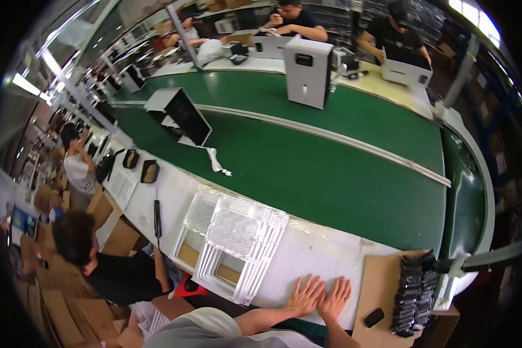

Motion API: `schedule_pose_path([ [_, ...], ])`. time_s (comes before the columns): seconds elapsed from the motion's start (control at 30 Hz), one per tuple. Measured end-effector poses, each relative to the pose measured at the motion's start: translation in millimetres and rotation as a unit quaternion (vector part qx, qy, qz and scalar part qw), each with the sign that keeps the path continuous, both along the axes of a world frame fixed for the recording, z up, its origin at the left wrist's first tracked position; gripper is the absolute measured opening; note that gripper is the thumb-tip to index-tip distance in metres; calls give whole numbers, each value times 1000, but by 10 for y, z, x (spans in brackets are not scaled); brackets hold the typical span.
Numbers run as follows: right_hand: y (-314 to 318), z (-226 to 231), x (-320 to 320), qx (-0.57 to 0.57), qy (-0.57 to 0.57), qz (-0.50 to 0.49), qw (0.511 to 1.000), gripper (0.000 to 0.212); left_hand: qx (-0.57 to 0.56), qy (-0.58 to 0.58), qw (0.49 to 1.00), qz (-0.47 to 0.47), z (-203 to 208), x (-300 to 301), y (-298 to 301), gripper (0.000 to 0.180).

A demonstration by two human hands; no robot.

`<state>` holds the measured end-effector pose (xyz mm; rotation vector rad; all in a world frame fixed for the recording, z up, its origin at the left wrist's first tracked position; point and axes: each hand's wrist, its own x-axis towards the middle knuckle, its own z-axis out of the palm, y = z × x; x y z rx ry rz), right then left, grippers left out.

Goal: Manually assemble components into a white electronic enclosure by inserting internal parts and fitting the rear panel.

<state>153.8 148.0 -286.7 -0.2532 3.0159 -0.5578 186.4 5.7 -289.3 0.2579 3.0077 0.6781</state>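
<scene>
My left hand lies flat on the white worktable, fingers spread. Beside it, my right hand rests palm down with its fingers stretched out; the two hands touch or nearly touch at the thumbs. Neither holds anything. To their left is a stack of white plastic panels with patterned upper parts and rectangular openings. On the right, a cardboard sheet carries a row of black film-wrapped parts and a small black oval piece.
Beyond the table runs a green conveyor belt with a pale dividing rail. It carries a tilted open white housing and an upright one. A co-worker in black is at my left, near a black screwdriver-like tool. Others work across the belt.
</scene>
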Motion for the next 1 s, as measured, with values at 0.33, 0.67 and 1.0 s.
schedule_pose_path([
  [0.33, -92, -1, -35, 12, -2, 27, 1000, 69, -14, -5, 1000, 24, -30, 29, -58, 66],
  [0.67, -81, -64, -43, 27, 27, 45, 998, 68, 0, -16, 999, 30, -39, 26, -58, 63],
  [1.0, -39, -65, -14, 27, 39, 39, 998, 67, -11, 0, 999, 34, -38, 65, 7, 64],
])
